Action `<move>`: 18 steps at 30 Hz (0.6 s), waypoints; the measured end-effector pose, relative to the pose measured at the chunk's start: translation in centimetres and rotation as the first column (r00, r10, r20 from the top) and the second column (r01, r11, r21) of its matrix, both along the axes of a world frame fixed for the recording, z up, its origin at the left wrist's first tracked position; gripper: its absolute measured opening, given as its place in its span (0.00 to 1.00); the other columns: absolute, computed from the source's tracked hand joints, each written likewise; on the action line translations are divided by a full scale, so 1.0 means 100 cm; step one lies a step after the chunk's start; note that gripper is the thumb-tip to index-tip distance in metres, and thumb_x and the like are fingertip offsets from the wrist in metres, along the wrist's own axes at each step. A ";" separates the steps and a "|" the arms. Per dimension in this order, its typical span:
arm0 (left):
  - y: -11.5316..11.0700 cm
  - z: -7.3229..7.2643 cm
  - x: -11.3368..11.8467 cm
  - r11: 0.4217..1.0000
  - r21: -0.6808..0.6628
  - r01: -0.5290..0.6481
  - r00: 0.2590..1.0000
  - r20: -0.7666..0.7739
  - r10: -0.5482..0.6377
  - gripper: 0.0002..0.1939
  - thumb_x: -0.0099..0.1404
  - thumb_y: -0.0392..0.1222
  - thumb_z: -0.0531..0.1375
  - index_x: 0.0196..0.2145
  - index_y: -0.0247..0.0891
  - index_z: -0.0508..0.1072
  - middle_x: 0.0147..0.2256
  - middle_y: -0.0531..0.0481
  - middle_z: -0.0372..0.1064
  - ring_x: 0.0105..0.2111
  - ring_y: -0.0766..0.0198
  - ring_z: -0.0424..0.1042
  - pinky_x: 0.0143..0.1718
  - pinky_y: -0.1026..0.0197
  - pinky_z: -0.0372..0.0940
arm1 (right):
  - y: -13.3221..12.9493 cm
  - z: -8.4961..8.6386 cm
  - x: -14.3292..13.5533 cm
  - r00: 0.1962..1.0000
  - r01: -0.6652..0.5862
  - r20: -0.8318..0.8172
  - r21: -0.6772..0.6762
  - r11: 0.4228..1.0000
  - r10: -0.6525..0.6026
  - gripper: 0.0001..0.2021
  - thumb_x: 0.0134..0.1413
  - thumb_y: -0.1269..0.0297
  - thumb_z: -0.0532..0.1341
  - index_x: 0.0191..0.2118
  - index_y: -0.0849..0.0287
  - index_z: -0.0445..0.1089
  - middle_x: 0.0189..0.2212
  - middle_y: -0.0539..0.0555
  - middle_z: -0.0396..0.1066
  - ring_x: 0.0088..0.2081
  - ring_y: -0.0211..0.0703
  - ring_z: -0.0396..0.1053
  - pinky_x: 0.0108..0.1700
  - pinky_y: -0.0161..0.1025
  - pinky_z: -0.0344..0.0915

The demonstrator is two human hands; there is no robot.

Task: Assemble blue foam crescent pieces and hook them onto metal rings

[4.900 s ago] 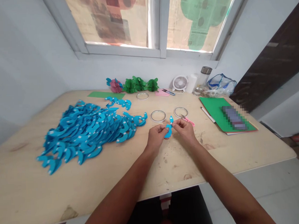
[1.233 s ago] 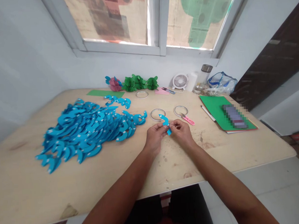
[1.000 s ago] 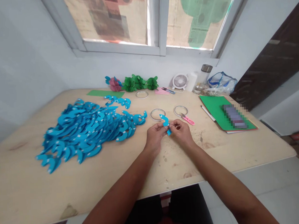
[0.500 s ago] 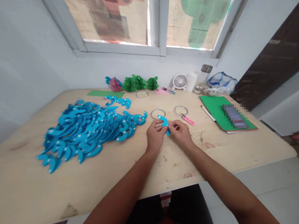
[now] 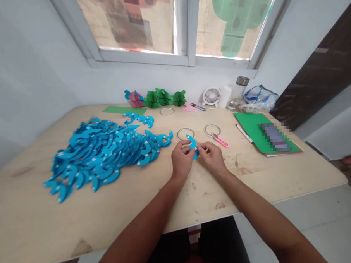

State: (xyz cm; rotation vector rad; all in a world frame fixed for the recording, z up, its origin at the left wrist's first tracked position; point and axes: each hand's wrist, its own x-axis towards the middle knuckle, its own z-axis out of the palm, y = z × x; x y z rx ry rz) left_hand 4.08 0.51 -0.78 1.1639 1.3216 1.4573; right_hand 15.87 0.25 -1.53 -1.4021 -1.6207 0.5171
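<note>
Between both hands stands a curved blue paper piece with small white squares on it. My left hand is closed, pinching its left side between thumb and fingers. My right hand is closed at its right edge, fingertips pressed together there; they partly hide the contact. A big heap of similar blue paper pieces lies to the left. Just behind my hands are a silver ring, a second silver ring and pink-handled thread snips.
Along the wall stand green paper ornaments, a pink paper ornament, a small white fan, a glass bottle and a plastic bag. On the right, a blurred-out phone rests on green sheets beside a pen.
The blue piece has turned slightly in my fingers, and its lower end has shifted a little left. Both hands stay in nearly the same place.
</note>
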 end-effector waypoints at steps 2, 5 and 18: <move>0.000 0.001 0.000 1.000 0.007 -0.005 1.000 -0.025 0.005 0.10 0.46 0.31 0.59 0.30 0.35 0.71 0.17 0.57 0.65 0.19 0.68 0.66 0.21 0.68 0.59 | -0.001 0.001 0.000 0.999 0.015 0.040 0.023 1.000 -0.016 0.08 0.49 0.64 0.55 0.25 0.59 0.70 0.25 0.52 0.71 0.28 0.40 0.64 0.31 0.35 0.59; 0.000 0.000 0.000 1.000 0.017 -0.015 0.999 -0.043 0.015 0.10 0.46 0.31 0.60 0.30 0.35 0.71 0.17 0.56 0.66 0.19 0.68 0.66 0.21 0.68 0.59 | -0.002 0.002 0.000 0.996 0.032 0.079 0.024 0.999 -0.034 0.09 0.50 0.64 0.55 0.25 0.58 0.70 0.25 0.51 0.71 0.28 0.40 0.64 0.31 0.36 0.59; 0.000 -0.004 0.002 1.000 0.005 -0.012 0.999 -0.051 0.012 0.12 0.47 0.32 0.59 0.32 0.35 0.70 0.18 0.57 0.65 0.20 0.68 0.66 0.21 0.69 0.59 | -0.002 0.003 0.000 0.987 0.076 0.140 0.011 0.997 -0.077 0.09 0.49 0.64 0.55 0.24 0.58 0.70 0.24 0.51 0.71 0.28 0.40 0.64 0.31 0.35 0.58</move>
